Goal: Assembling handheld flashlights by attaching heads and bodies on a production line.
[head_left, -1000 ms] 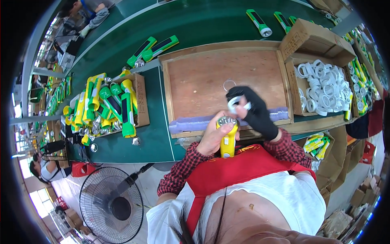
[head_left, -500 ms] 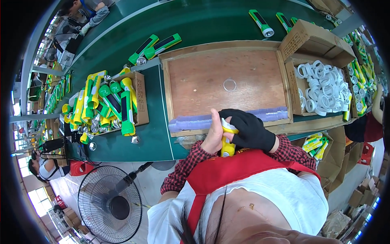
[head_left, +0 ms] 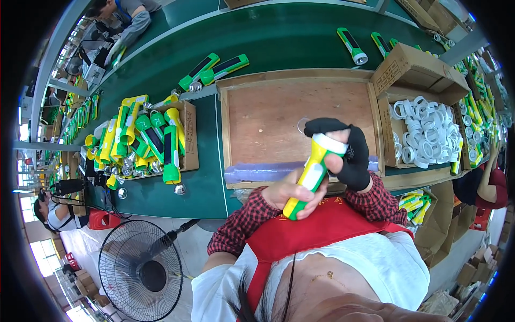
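Note:
A yellow and green flashlight (head_left: pixel 310 177) slants up and away across my body, with a white ring round its wide head. My bare left hand (head_left: pixel 298 191) is wrapped round its body near the tail end. Over the head, my right hand (head_left: pixel 348 153), in a black glove with bare fingertips, grips the white ring (head_left: pixel 330 144). Behind the hands lies a wooden tray (head_left: pixel 279 118) with a clear round disc or ring (head_left: pixel 301 126) in it, partly hidden by the glove. A bundle of clear purplish sleeves (head_left: pixel 263 172) runs along the tray's near side.
On the left, a carton (head_left: pixel 189 129) is heaped with flashlight bodies and reflectors. At right, an open carton (head_left: pixel 394 155) holds several white rings. More flashlights (head_left: pixel 351 45) lie on the green bench (head_left: pixel 289 37). A standing fan (head_left: pixel 142 271) is at lower left; another person (head_left: pixel 120 24) works at far left.
The flashlight has come up from close to my apron and now shows at full length. My right hand has risen with its head, and my left fingers have closed round the body.

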Tool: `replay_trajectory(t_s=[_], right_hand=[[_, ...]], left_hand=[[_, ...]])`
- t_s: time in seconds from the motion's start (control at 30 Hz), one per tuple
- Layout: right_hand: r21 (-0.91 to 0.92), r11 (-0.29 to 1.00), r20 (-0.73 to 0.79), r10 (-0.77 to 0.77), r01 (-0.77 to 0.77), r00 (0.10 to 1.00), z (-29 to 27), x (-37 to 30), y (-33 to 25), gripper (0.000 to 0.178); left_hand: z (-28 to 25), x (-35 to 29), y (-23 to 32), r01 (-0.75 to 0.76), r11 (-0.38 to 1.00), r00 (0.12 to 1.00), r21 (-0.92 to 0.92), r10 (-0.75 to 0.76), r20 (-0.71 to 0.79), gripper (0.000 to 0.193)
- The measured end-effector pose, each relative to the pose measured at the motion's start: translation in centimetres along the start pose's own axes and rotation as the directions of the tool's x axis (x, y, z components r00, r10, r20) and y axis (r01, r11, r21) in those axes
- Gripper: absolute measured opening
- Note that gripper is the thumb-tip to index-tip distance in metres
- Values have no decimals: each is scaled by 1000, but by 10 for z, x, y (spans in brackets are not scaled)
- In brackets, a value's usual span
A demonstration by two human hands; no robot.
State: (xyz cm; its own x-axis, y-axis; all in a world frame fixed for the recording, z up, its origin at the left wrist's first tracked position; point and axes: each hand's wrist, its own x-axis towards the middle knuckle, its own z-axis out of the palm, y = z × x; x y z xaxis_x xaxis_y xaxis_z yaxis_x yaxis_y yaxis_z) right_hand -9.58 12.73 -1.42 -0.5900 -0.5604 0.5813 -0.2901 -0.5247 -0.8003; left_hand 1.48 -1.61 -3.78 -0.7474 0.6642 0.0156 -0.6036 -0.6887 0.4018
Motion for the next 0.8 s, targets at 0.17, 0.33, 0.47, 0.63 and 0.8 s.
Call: replay_trajectory(t_s=[0.17,0.33,0.47,0.63,0.8], right_hand=[[-46,992,19,115,-114,993,4,6,-3,32],[-189,973,-51,127,-135,991,0,2,4,27],[-388,912,-22,132,-130,991,-8,6,9,28],[-641,736,18,297,-217,955,-7,31,-2,37],[-188,980,175,101,-68,979,-16,33,-5,22]], left_hand=[[-14,13,-21,33,918,952,-395,92,293,37],[-15,7,-8,-89,995,991,-36,85,-99,35],[-10,9,7,121,751,760,649,351,-548,35],[-23,26,8,182,-35,560,983,825,-74,40],[8,8,11,-21,1000,995,11,22,-100,34]])
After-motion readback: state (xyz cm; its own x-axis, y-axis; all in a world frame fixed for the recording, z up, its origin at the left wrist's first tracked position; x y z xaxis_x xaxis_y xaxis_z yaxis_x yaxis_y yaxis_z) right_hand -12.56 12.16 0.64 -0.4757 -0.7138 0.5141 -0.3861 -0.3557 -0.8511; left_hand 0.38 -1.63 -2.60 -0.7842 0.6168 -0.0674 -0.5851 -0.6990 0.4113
